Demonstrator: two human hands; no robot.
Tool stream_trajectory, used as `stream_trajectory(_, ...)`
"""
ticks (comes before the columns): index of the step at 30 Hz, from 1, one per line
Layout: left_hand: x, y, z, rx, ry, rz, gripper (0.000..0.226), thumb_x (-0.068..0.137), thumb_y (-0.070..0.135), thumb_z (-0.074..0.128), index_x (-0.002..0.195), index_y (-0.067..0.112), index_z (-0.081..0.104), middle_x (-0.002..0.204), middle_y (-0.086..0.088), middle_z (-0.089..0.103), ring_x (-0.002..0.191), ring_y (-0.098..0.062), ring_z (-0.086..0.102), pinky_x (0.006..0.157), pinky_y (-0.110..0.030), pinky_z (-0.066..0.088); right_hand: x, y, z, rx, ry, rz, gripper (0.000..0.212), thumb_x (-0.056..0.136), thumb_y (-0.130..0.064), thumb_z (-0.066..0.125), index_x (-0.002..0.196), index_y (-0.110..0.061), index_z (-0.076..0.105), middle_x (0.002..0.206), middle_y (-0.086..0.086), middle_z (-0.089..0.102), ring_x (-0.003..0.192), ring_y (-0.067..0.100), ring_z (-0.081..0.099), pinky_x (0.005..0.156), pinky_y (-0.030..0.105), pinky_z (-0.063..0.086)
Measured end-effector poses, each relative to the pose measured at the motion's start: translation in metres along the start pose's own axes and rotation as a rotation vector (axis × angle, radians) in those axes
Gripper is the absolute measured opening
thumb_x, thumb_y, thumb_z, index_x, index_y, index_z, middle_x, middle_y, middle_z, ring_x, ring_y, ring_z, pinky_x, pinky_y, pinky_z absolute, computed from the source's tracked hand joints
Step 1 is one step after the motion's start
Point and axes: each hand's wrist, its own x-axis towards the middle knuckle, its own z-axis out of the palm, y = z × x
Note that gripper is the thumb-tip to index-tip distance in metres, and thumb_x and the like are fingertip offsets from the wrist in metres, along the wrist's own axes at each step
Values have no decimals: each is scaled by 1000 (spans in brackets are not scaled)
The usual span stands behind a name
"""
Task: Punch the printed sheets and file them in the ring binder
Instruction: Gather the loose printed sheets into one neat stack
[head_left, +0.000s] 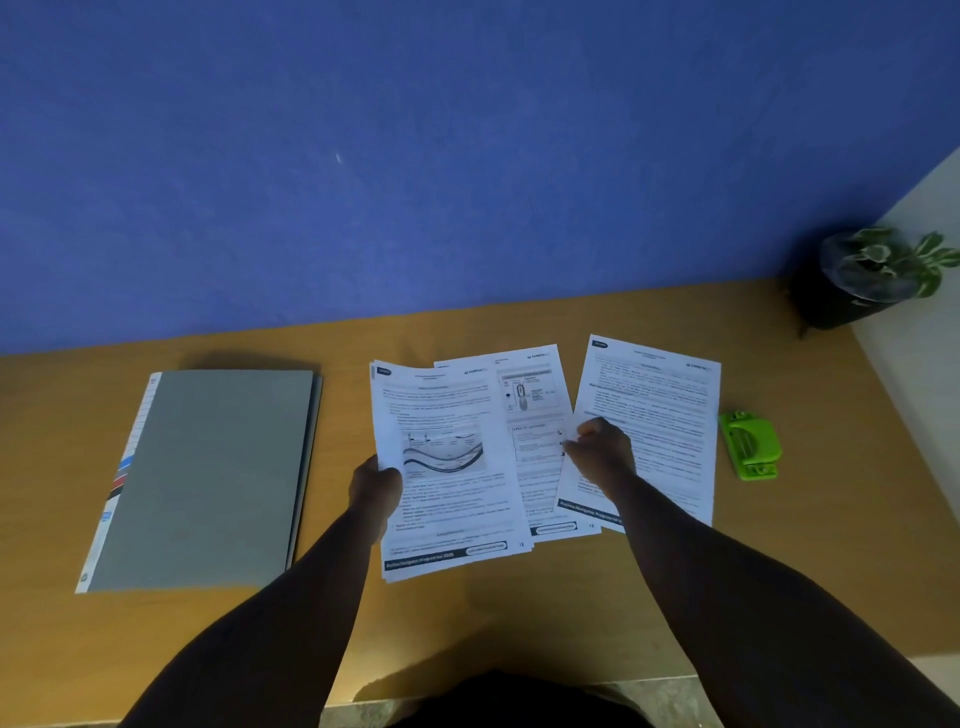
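Three printed sheets lie fanned on the wooden desk (519, 613). My left hand (375, 486) pinches the left edge of the left sheet (447, 467), the one with a curved diagram. My right hand (602, 449) rests with bent fingers on the left edge of the right sheet (654, 415), over the seam with the middle sheet (535, 410); whether it grips the paper I cannot tell. A closed grey ring binder (208, 478) lies flat at the left. A small green hole punch (750, 444) sits right of the sheets.
A dark pot with a green-and-white plant (862, 280) stands at the desk's back right corner. A blue wall (415, 156) runs behind the desk. The desk's right edge meets a pale wall, and its front edge is just below my arms.
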Motion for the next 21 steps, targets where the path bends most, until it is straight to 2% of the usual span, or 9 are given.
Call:
stream_trajectory(6, -1, -1, -3, -48, 50, 20, 32, 92, 5, 41, 110, 11, 65, 97, -7, 66, 73, -17, 55, 58, -22, 42, 6, -15, 11, -110, 38, -146, 53, 83, -28, 72, 130, -10, 54, 132, 9, 48, 121, 26, 52, 95, 35, 49)
stream_trajectory(11, 2, -4, -12, -65, 74, 19, 31, 89, 2, 39, 104, 11, 65, 93, -8, 67, 75, -21, 59, 59, -25, 45, 15, -37, 19, -200, 68, -207, 68, 80, -31, 76, 135, -6, 45, 134, 14, 41, 128, 29, 38, 96, 40, 47)
stream_trajectory(15, 2, -3, -18, -60, 94, 52, 31, 87, -4, 38, 99, 11, 63, 84, -5, 63, 69, -17, 54, 55, -23, 41, 21, -52, 26, -257, 51, -185, 77, 75, -35, 81, 133, -5, 40, 135, 15, 36, 128, 32, 33, 95, 42, 46)
stream_trajectory(19, 6, -4, -25, -50, 85, 89, 30, 85, -6, 41, 86, 16, 60, 82, -8, 63, 68, -21, 57, 55, -25, 43, 24, -62, 35, -363, 85, -120, 91, 66, -47, 85, 132, -6, 38, 134, 19, 36, 124, 34, 36, 94, 42, 48)
stream_trajectory(21, 10, -5, -29, -47, 90, 101, 30, 83, -7, 41, 86, 16, 61, 80, -9, 63, 69, -23, 57, 55, -26, 43, 25, -65, 39, -405, 108, -90, 97, 61, -51, 86, 132, -7, 37, 133, 19, 37, 123, 34, 38, 93, 42, 48)
